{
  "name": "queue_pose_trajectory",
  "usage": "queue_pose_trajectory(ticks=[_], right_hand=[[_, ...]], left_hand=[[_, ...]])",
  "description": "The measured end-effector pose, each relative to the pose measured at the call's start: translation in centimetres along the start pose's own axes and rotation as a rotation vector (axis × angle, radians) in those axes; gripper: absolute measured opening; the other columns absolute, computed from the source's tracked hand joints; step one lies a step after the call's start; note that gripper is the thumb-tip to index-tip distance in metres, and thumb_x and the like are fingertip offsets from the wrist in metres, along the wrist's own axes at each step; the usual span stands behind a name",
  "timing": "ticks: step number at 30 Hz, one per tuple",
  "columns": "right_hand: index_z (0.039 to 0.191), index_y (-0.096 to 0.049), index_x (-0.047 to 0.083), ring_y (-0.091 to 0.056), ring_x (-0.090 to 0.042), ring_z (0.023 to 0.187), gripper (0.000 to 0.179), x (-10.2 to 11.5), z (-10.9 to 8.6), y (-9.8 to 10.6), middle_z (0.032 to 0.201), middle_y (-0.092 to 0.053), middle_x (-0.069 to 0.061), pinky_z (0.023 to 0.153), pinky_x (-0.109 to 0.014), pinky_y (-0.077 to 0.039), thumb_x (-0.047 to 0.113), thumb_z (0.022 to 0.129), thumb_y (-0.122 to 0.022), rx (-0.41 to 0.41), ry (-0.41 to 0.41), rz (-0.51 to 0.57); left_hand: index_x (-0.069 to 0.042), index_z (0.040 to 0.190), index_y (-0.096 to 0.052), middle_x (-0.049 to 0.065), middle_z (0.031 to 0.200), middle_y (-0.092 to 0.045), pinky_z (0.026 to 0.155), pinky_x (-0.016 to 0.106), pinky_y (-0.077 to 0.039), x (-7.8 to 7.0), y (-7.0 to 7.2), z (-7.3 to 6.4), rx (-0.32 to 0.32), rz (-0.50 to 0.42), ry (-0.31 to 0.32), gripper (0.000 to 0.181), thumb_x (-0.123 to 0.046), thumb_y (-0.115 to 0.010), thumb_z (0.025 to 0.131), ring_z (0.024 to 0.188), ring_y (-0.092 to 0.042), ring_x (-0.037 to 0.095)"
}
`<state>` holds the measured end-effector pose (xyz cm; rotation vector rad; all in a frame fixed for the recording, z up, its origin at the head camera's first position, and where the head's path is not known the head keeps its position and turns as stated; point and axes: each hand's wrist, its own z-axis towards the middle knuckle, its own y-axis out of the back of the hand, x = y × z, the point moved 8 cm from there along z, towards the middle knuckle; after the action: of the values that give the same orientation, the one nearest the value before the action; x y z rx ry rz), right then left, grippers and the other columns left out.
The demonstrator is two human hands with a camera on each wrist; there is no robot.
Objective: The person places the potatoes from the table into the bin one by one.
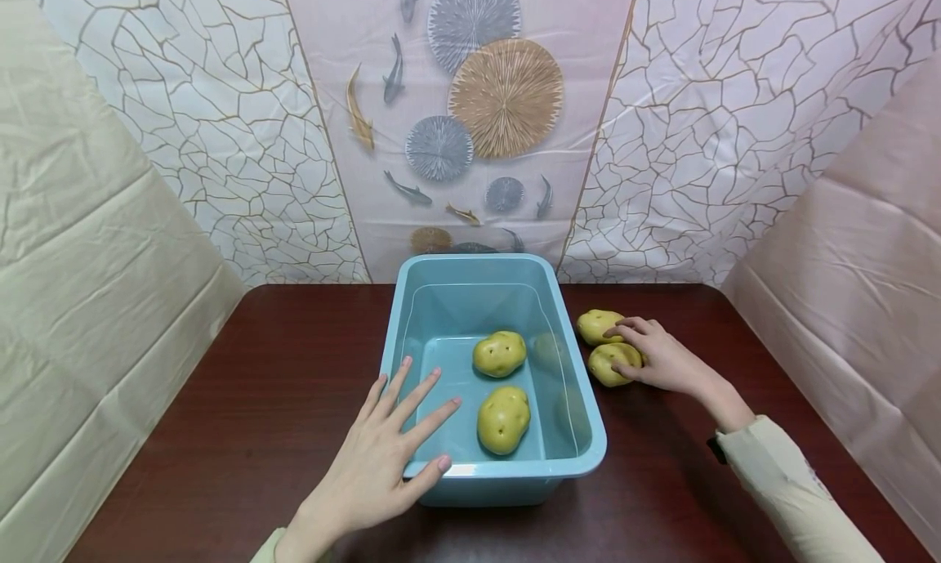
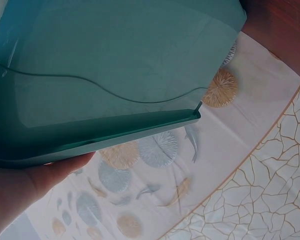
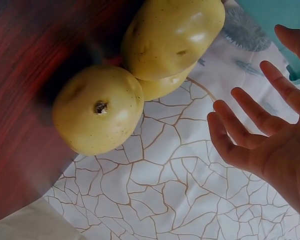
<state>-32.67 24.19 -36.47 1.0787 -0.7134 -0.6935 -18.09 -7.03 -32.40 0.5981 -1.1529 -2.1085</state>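
Note:
A light blue plastic bin stands mid-table with two yellow potatoes inside, one farther back and one nearer. My left hand spreads its fingers over the bin's front left corner; in the left wrist view part of the hand shows beside the bin wall. Right of the bin, my right hand hovers at a far potato and a near potato. The right wrist view shows three potatoes together, with the hand's fingers loosely extended and apart from them.
The dark red-brown tabletop extends on both sides of the bin. Behind it hangs a patterned cloth with fish and round motifs. Beige cloth walls border the left and right.

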Motion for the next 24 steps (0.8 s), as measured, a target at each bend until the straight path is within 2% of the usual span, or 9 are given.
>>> queue_pose_trajectory(ticks=[10, 24], right_hand=[[0.108, -0.060, 0.006, -0.050, -0.035, 0.097, 0.039, -0.2, -0.1, -0.4, 0.110, -0.055, -0.018, 0.074, -0.049, -0.045, 0.021, 0.073, -0.070, -0.004, -0.017, -0.045], [0.113, -0.057, 0.003, -0.049, -0.037, 0.098, 0.045, -0.6, -0.4, -1.2, 0.113, -0.052, -0.022, 0.078, -0.048, -0.043, 0.024, 0.074, -0.069, 0.036, -0.032, -0.053]], left_hand=[[-0.029, 0.133, -0.041, 0.002, 0.146, -0.028, 0.100, 0.057, -0.022, -0.1, 0.0, -0.1, -0.006, 0.000, -0.002, 0.049, -0.045, -0.046, 0.087, 0.138, -0.011, 0.031], [-0.029, 0.133, -0.041, 0.002, 0.146, -0.028, 0.100, 0.057, -0.022, -0.1, 0.0, -0.1, -0.009, 0.002, -0.003, 0.048, -0.046, -0.044, 0.088, 0.138, -0.011, 0.031]])
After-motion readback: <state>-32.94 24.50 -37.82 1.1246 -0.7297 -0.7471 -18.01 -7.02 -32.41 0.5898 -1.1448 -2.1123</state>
